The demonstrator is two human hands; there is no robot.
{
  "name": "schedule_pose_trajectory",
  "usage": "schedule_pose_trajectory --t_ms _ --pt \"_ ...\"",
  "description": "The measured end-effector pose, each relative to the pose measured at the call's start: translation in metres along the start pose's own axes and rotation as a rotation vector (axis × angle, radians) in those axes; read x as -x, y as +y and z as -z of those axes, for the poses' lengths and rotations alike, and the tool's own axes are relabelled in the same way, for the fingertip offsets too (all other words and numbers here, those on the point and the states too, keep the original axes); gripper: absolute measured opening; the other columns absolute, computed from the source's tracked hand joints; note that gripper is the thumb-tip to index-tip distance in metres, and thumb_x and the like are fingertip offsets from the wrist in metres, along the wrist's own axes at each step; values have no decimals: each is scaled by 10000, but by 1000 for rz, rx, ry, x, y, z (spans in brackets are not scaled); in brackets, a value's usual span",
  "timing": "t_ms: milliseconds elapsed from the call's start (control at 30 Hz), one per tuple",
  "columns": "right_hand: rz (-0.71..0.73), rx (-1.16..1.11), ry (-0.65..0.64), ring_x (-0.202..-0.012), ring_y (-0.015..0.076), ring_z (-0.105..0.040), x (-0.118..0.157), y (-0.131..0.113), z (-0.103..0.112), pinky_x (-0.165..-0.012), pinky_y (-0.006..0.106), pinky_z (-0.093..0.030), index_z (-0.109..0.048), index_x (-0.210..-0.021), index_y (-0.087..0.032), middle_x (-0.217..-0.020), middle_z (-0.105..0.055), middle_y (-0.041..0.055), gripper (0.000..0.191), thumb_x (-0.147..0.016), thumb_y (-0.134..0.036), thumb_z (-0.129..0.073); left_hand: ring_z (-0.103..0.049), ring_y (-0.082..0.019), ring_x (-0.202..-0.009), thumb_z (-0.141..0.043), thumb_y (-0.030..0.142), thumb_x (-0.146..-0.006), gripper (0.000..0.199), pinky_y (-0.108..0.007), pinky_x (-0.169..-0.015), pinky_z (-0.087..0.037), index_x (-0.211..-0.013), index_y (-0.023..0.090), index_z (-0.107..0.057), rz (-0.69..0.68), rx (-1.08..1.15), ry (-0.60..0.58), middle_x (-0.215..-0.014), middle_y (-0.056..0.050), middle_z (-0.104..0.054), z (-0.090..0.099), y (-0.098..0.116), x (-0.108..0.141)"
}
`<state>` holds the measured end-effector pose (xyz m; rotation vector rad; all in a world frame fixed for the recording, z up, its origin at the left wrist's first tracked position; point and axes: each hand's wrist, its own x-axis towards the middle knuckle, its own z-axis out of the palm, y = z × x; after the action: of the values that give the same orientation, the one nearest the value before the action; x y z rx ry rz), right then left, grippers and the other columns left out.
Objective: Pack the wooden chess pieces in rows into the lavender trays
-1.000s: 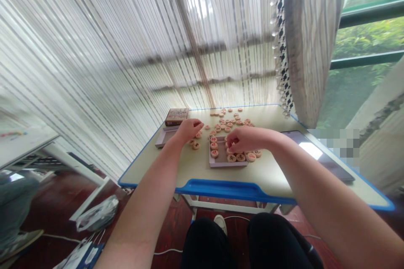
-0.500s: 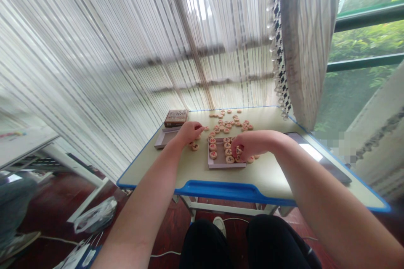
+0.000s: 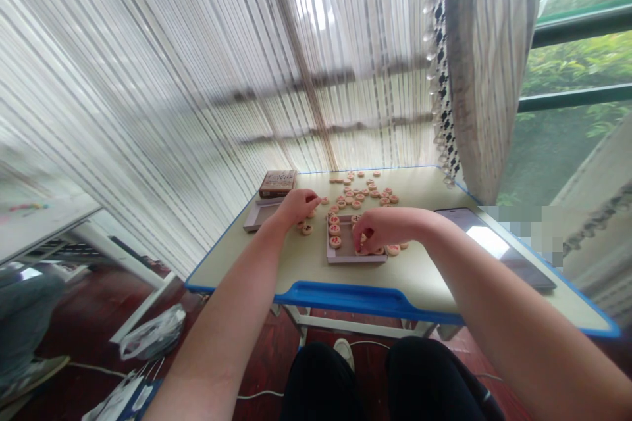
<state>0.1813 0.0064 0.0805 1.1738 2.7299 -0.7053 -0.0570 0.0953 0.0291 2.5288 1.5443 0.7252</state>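
My right hand [image 3: 380,229] is inside a shallow light box tray [image 3: 356,259]. Its fingers are pinched down on a round wooden Chinese chess piece near the tray's front wall and partly cover it. Along the tray's left side stands a column of red-marked pieces [image 3: 334,229]; black-marked ones lie by my right fingers. My left hand [image 3: 299,205] hovers low over the table left of the tray, fingers curled together, tips close to a loose piece [image 3: 324,200]. Whatever it may hold is hidden. A black-marked piece [image 3: 307,229] lies below it.
Several loose pieces [image 3: 357,204] are scattered behind the tray. A second shallow tray [image 3: 253,218] and a printed box [image 3: 278,183] sit at the table's left. A dark flat tablet [image 3: 518,263] lies at the right. Curtains [image 3: 217,66] hang behind; another person's leg [image 3: 29,316] shows at left.
My right hand has shifted slightly left within the tray, over the black-marked pieces. The left hand stays nearly in place. The whole view has moved a little.
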Motion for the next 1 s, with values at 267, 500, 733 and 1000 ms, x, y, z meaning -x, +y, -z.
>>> schedule_pose_trajectory --t_ms 267,500,733,1000 --pt "-17 -14 -8 -573 107 -505 -3 3 -3 -513 222 -309 -683 -838 -220 -698 -612 0 228 -669 -356 -613 -566 -146 -632 -431 418 -784 394 -243 -591 -390 -851 120 -680 -9 -18 -9 -702 -53 -666 -1 -4 1" --pt "-26 -58 39 -617 124 -524 0 9 2 -535 222 -336 -677 -840 -205 -704 -623 8 251 -662 -371 -612 -564 -149 -633 -426 392 -798 381 -255 -615 -409 -864 114 -678 -8 -57 -10 -699 -55 -657 1 -4 2" --pt "-366 -130 383 -702 161 -567 -12 55 8 -584 249 -389 -662 -970 -200 -859 -659 59 354 -736 -425 -520 -450 -253 -1128 -515 401 -766 351 -395 -993 -294 -1020 203 -654 36 -180 85 -1142 -112 -570 -2 -9 0" --pt "-606 139 662 -933 243 -570 -43 97 -10 -776 319 -398 -659 -1018 -195 -1015 -645 110 341 -783 -289 -432 -399 -232 -1229 -382 386 -845 467 -362 -1021 -295 -1257 185 -472 14 -7 -199 -1316 -127 -458 -15 -11 -2"
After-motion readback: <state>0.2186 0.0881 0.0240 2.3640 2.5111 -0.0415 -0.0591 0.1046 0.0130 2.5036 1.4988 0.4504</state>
